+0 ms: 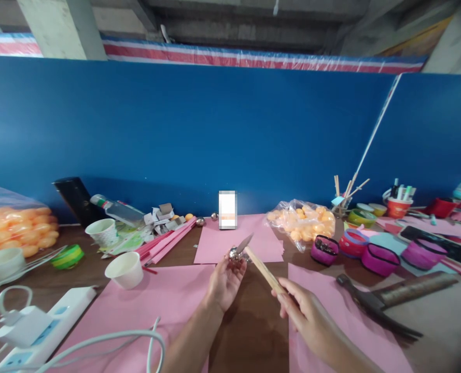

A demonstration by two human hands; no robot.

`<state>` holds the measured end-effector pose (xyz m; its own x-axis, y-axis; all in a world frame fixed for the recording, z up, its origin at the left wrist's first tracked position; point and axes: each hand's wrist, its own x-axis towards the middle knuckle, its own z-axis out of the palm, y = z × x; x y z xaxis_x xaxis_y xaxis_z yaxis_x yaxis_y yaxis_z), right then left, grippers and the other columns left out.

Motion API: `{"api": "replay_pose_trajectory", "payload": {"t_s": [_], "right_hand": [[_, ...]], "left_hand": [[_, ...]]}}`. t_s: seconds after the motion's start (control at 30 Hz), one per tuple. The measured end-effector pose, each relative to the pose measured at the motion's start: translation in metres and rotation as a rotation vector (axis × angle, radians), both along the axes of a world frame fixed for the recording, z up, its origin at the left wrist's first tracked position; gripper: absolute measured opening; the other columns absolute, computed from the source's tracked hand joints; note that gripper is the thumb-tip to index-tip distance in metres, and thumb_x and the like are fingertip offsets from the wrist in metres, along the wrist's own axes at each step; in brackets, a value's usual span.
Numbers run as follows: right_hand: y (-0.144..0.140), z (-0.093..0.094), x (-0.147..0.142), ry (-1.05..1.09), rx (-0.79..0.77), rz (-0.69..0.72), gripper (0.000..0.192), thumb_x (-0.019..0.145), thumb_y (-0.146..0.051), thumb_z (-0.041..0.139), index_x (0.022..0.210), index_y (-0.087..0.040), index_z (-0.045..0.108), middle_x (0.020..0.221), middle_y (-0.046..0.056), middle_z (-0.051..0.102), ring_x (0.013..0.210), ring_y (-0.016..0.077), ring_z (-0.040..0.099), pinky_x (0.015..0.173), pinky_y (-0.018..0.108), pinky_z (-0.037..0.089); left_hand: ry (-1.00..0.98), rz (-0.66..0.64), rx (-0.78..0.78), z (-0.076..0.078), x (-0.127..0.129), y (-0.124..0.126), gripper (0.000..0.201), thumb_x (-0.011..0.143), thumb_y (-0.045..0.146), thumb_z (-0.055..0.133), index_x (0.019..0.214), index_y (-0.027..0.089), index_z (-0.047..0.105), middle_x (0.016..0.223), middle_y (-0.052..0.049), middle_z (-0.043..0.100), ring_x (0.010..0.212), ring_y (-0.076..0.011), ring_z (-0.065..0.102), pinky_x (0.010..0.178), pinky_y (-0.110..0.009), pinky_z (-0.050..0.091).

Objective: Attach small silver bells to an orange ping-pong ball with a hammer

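My left hand [227, 284] is palm up near the middle of the table, its fingers curled around a shiny metal ball [235, 254]. My right hand [302, 311] grips the light wooden handle of a tool [267, 274] that slants up and left. A pointed metal piece [246, 241] stands out across the handle's far end, right above the ball. Whether it touches the ball I cannot tell. Behind my hands lies a pink sheet [210, 246], and at its far left edge are two more shiny balls [200, 221].
A claw hammer [413, 290] lies at right, near purple containers [380, 259]. Bags of orange balls [302, 220] stand at back and far left. A paper cup [124, 270], power strip [70, 311] and looping white cable [109, 336] are at left. A blue partition [214, 124] rises behind.
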<state>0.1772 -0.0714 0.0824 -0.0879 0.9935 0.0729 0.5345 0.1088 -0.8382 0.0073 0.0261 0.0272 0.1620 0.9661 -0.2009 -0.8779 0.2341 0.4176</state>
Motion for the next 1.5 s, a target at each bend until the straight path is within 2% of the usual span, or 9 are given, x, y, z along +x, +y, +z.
{"api": "replay_pose_trajectory", "payload": {"t_s": [0.2, 0.43, 0.63, 0.73, 0.83, 1.07, 1.27, 1.4, 1.5], "right_hand": [[0.0, -0.001, 0.0, 0.027, -0.003, -0.015, 0.035, 0.086, -0.043, 0.034, 0.103, -0.019, 0.052, 0.07, 0.001, 0.059, 0.044, 0.0091, 0.046, 0.045, 0.02, 0.04], [-0.002, -0.001, 0.001, 0.033, -0.006, -0.008, 0.033, 0.086, -0.042, 0.035, 0.102, -0.019, 0.052, 0.066, 0.0, 0.057, 0.044, 0.0089, 0.047, 0.045, 0.02, 0.039], [-0.001, -0.001, 0.0, 0.014, -0.026, 0.007, 0.035, 0.086, -0.043, 0.034, 0.097, -0.018, 0.054, 0.067, 0.001, 0.057, 0.045, 0.0089, 0.047, 0.044, 0.019, 0.038], [-0.001, -0.001, 0.0, 0.035, -0.015, -0.001, 0.034, 0.086, -0.043, 0.033, 0.101, -0.018, 0.052, 0.068, 0.001, 0.057, 0.044, 0.0086, 0.046, 0.044, 0.019, 0.039], [-0.002, 0.0, 0.0, 0.024, -0.027, 0.014, 0.034, 0.086, -0.043, 0.033, 0.098, -0.018, 0.053, 0.063, -0.001, 0.055, 0.044, 0.0091, 0.047, 0.045, 0.02, 0.039], [-0.002, 0.002, -0.001, 0.041, -0.014, -0.005, 0.036, 0.085, -0.044, 0.035, 0.101, -0.018, 0.053, 0.066, 0.001, 0.058, 0.044, 0.0094, 0.048, 0.044, 0.02, 0.04], [-0.002, -0.001, 0.001, 0.027, -0.002, -0.017, 0.036, 0.086, -0.043, 0.034, 0.103, -0.018, 0.053, 0.068, 0.001, 0.059, 0.046, 0.0102, 0.049, 0.045, 0.021, 0.041], [-0.003, -0.001, 0.0, 0.0, 0.022, -0.005, 0.035, 0.085, -0.043, 0.035, 0.101, -0.019, 0.054, 0.066, 0.001, 0.058, 0.055, 0.0125, 0.054, 0.051, 0.022, 0.042], [-0.004, 0.0, -0.001, 0.016, 0.035, -0.016, 0.036, 0.085, -0.044, 0.035, 0.103, -0.018, 0.054, 0.065, 0.001, 0.057, 0.054, 0.0124, 0.053, 0.049, 0.021, 0.042]], "left_hand": [[-0.029, 0.009, 0.014, -0.001, 0.0, 0.0, 0.023, 0.076, 0.012, 0.053, 0.098, 0.014, 0.059, 0.089, -0.008, 0.065, 0.082, -0.0153, 0.061, 0.078, -0.03, 0.051], [-0.005, 0.031, -0.01, -0.003, 0.001, 0.001, 0.008, 0.077, 0.013, 0.052, 0.079, 0.01, 0.06, 0.084, -0.01, 0.065, 0.078, -0.0155, 0.061, 0.077, -0.03, 0.051], [0.012, 0.059, -0.04, 0.001, 0.002, 0.001, 0.013, 0.078, 0.016, 0.053, 0.087, 0.01, 0.061, 0.087, -0.009, 0.065, 0.078, -0.0137, 0.061, 0.074, -0.027, 0.052], [0.027, 0.016, -0.018, 0.003, 0.0, -0.001, 0.018, 0.079, 0.02, 0.054, 0.093, 0.012, 0.061, 0.088, -0.008, 0.065, 0.074, -0.0127, 0.061, 0.073, -0.027, 0.052], [0.06, -0.014, -0.014, 0.005, 0.0, -0.003, 0.021, 0.079, 0.022, 0.054, 0.097, 0.014, 0.06, 0.087, -0.008, 0.065, 0.076, -0.0142, 0.062, 0.077, -0.031, 0.052], [0.041, 0.069, 0.014, 0.007, 0.001, -0.002, 0.01, 0.076, 0.017, 0.057, 0.08, 0.009, 0.061, 0.083, -0.009, 0.066, 0.081, -0.016, 0.063, 0.081, -0.03, 0.051], [0.08, 0.092, 0.039, 0.004, 0.001, 0.0, 0.009, 0.076, 0.016, 0.057, 0.081, 0.01, 0.061, 0.087, -0.008, 0.067, 0.083, -0.0154, 0.063, 0.082, -0.03, 0.05], [0.097, 0.108, 0.049, 0.0, 0.001, 0.002, 0.012, 0.076, 0.015, 0.058, 0.087, 0.011, 0.062, 0.087, -0.007, 0.067, 0.08, -0.0138, 0.063, 0.081, -0.029, 0.051], [0.078, 0.123, 0.05, -0.002, 0.001, 0.003, 0.013, 0.075, 0.014, 0.058, 0.087, 0.012, 0.063, 0.085, -0.006, 0.067, 0.077, -0.0127, 0.064, 0.081, -0.028, 0.051]]}}
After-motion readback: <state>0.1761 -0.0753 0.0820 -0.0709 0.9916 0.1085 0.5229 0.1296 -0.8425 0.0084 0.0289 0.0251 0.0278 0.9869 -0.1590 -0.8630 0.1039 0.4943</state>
